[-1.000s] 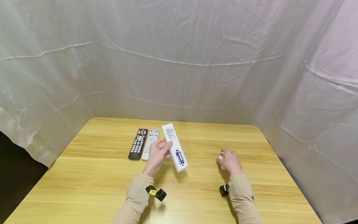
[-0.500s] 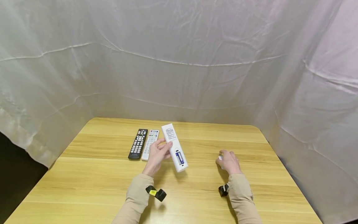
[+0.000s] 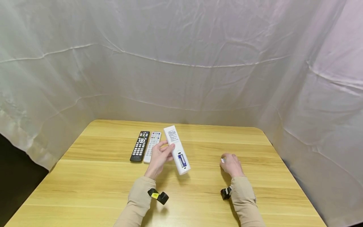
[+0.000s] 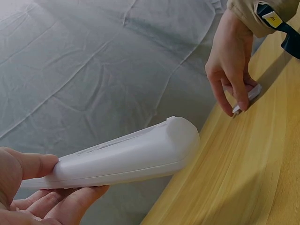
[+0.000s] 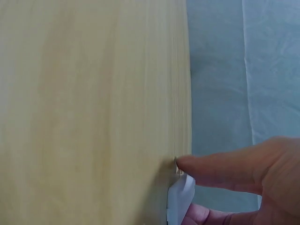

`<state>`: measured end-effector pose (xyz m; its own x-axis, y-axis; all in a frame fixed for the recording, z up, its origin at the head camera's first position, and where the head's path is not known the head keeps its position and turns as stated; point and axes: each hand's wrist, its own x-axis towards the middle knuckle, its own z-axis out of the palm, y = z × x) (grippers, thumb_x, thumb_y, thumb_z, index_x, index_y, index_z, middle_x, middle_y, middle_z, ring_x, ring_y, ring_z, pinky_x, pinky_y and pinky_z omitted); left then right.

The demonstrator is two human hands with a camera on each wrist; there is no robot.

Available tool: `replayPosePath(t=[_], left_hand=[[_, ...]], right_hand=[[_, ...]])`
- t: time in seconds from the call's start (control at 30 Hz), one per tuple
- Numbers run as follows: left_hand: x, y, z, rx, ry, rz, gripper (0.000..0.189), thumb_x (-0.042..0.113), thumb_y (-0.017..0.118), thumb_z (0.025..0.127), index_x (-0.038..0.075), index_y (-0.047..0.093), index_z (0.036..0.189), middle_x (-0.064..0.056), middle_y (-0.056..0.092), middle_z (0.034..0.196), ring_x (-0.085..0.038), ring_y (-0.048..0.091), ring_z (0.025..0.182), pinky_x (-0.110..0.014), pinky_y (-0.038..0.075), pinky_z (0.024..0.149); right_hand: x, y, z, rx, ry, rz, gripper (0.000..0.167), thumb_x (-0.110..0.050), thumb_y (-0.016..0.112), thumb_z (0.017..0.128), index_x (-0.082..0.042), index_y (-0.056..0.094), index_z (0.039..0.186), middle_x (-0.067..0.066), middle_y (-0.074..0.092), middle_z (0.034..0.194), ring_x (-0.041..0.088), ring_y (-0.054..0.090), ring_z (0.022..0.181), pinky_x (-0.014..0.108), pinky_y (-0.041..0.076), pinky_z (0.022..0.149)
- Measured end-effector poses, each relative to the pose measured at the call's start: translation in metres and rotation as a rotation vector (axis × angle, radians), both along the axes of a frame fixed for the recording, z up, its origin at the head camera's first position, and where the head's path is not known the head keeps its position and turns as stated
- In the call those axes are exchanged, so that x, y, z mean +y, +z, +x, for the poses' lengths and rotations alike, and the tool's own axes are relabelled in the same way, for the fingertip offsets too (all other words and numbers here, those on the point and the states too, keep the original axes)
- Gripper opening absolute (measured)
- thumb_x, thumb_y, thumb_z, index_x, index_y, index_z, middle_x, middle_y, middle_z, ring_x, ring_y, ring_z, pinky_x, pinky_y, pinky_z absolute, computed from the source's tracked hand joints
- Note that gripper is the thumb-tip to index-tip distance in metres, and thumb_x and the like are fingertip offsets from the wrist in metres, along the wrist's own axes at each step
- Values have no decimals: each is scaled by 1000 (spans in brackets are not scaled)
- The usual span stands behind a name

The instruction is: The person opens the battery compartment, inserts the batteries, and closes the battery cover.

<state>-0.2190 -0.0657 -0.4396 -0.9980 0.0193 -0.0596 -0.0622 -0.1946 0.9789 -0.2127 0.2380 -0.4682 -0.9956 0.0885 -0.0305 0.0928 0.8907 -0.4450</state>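
Note:
My left hand (image 3: 159, 156) holds a white remote control (image 3: 173, 138) by its side, thumb on top and fingers beneath, raised off the table with its back facing up. The battery compartment (image 3: 182, 160) in that back is uncovered, and blue batteries show inside. Over on the right, my right hand (image 3: 232, 165) pinches a small white battery cover (image 4: 249, 97) low at the tabletop. In the right wrist view the cover (image 5: 181, 200) stands on edge between the thumb and a finger; in the head view the hand hides most of it.
A black remote (image 3: 140, 146) and a second white remote (image 3: 153, 143) lie side by side, buttons up, left of the held one. The wooden table (image 3: 85, 183) ends at a grey curtain (image 3: 181, 78) at the back and sides.
The right hand's fingers have drawn in around the battery cover, and less of it shows now. The left hand and its remote have stayed almost still.

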Motion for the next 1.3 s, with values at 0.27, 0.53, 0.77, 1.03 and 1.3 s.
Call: replayPosePath(t=[0.27, 0.53, 0.77, 1.03, 1.3], left_hand=[[0, 1, 1, 0, -3, 2, 40, 9, 65, 97, -5, 54, 134, -29, 72, 114, -12, 74, 75, -24, 65, 67], [0, 0, 0, 4, -5, 6, 39, 10, 64, 98, -5, 54, 132, -27, 74, 110, -11, 73, 72, -23, 65, 65], [1, 0, 0, 0, 2, 2, 38, 9, 64, 97, -3, 56, 132, -26, 74, 110, -11, 73, 72, -22, 64, 63], [0, -1, 1, 31, -10, 14, 40, 12, 66, 96, -5, 56, 131, -25, 75, 108, -11, 73, 73, -23, 64, 64], [-1, 0, 2, 63, -24, 32, 42, 14, 67, 96, -7, 54, 131, -24, 76, 105, -12, 74, 74, -25, 65, 66]], right_hand=[[0, 1, 1, 16, -1, 10, 36, -7, 63, 88, 4, 65, 122, 30, 63, 109, 34, 57, 88, 48, 51, 74], [0, 3, 3, 28, -17, -31, 39, -5, 63, 87, 6, 63, 125, 32, 63, 114, 35, 57, 87, 42, 51, 68], [1, 0, 1, 54, -31, -74, 41, -6, 64, 90, 4, 60, 130, 34, 61, 125, 40, 62, 99, 46, 56, 75], [-4, -2, -3, 176, -6, -110, 39, -11, 63, 94, 0, 59, 132, 29, 64, 122, 43, 60, 112, 58, 49, 93], [-20, 1, -4, 314, 50, -184, 39, -6, 70, 89, -3, 64, 128, 23, 68, 111, 31, 67, 93, 46, 60, 82]])
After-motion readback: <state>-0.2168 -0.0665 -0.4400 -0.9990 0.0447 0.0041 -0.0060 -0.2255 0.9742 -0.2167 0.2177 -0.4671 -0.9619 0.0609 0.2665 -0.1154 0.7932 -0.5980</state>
